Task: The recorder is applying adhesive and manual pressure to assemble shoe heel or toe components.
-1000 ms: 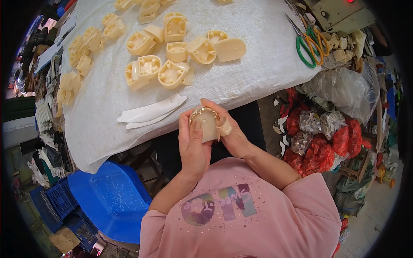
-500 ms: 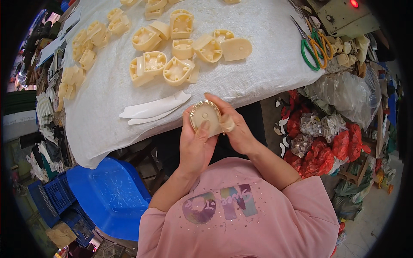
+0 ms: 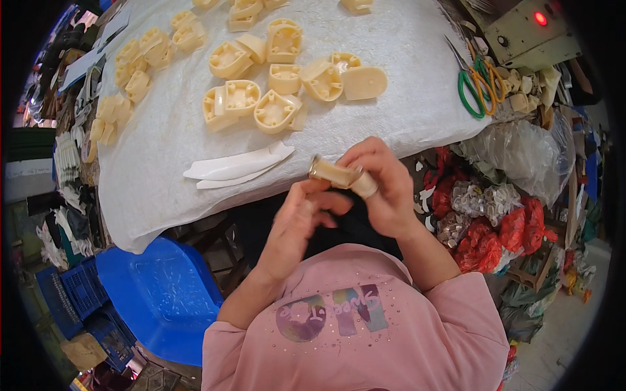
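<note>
A cream D-shaped plastic block, like a shoe heel, is tilted on edge above the table's near edge. A shiny gold-looking rim shows at its left end. My right hand grips it from the right, together with a small pale roll of strip. Just below the block, my left hand has its fingers apart and slightly blurred. One fingertip lies close to the block's left end; whether it touches, I cannot tell.
Several similar cream blocks lie on the white-covered table. Near its front edge are white curved strips. Green- and orange-handled scissors rest at right. A blue plastic basin stands lower left; red plastic bags lie at right.
The block has turned from face-up to on edge and moved slightly right and up. My left hand has loosened its hold, its fingers spreading; my right hand has risen with the block.
</note>
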